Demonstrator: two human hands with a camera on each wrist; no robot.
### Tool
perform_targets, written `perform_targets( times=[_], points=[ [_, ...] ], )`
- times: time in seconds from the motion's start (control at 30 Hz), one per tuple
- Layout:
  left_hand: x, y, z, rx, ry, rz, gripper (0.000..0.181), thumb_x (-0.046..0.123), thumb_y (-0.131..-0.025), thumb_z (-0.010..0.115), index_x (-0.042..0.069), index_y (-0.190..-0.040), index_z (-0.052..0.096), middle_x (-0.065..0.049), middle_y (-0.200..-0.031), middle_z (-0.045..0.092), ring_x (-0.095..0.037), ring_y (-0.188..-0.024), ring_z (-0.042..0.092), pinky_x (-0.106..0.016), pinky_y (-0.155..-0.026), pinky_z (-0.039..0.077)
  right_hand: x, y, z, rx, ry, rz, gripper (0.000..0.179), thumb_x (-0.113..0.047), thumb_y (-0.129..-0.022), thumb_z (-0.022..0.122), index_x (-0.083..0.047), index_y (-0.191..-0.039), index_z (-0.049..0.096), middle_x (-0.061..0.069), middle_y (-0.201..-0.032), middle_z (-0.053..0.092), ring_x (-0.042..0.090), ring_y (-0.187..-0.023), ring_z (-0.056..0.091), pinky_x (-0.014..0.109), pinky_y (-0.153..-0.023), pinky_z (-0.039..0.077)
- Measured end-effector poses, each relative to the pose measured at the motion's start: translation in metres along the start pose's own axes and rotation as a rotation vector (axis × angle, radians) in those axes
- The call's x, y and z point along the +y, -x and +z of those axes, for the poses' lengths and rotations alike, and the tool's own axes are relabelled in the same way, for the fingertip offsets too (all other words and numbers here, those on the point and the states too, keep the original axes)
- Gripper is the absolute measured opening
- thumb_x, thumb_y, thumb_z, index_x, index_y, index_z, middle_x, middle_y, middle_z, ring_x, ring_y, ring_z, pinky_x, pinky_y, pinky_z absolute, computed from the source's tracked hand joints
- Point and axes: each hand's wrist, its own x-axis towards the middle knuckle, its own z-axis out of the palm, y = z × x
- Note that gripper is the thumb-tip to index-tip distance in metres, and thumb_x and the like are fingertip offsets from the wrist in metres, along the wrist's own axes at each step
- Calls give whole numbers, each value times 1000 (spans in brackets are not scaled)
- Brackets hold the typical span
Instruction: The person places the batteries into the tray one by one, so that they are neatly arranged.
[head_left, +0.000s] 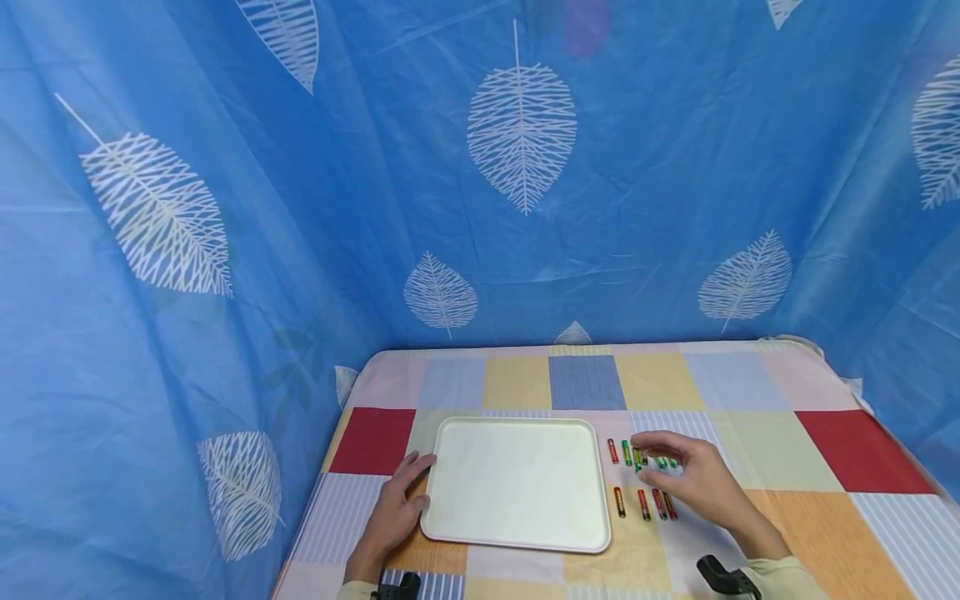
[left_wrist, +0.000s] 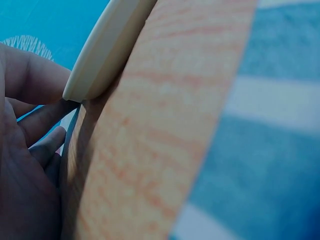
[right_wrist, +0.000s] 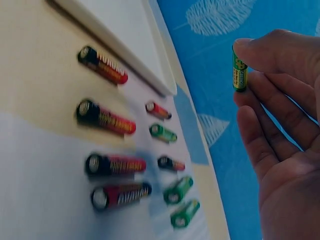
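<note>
My right hand (head_left: 693, 475) pinches a green battery (right_wrist: 240, 72) between thumb and fingertips, raised above the table in the right wrist view. Below it lie several loose batteries in two rough rows: red-and-black ones such as a near battery (right_wrist: 112, 67), and green ones such as a far battery (right_wrist: 163, 132). My left hand (head_left: 393, 508) rests at the left side of a white rectangular tray (head_left: 517, 546), its fingers against the rim. The left wrist view shows the fingers (left_wrist: 45, 80) touching the tray's edge. The tray lies flat, with nothing on it.
A patchwork-patterned cloth (head_left: 787, 450) covers the table. Blue curtains (head_left: 637, 208) with white leaf prints close off the back and sides. The batteries lie just right of the tray's right rim.
</note>
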Motion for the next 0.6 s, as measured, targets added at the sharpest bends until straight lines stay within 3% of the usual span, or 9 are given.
perform_targets(
  times=[0.4, 0.6],
  points=[
    [-2, 1, 2, 10, -5, 1, 67, -2, -88, 66, 14, -154, 64, -24, -170, 45, -50, -161, 36, -77, -126, 30, -22, -27, 26, -23, -48, -119, 40, -11, -90, 89, -21, -127, 78, 7, -123, 81, 14, -107, 76, 40, -94, 66],
    [-3, -2, 2, 17, -2, 16, 66, -3, -89, 64, 12, -154, 64, -24, -169, 47, -48, -161, 37, -75, -127, 30, -27, -45, 43, -55, -41, -125, 41, -11, -90, 89, -22, -128, 78, 1, -124, 81, 28, -110, 77, 46, -97, 65]
  ],
)
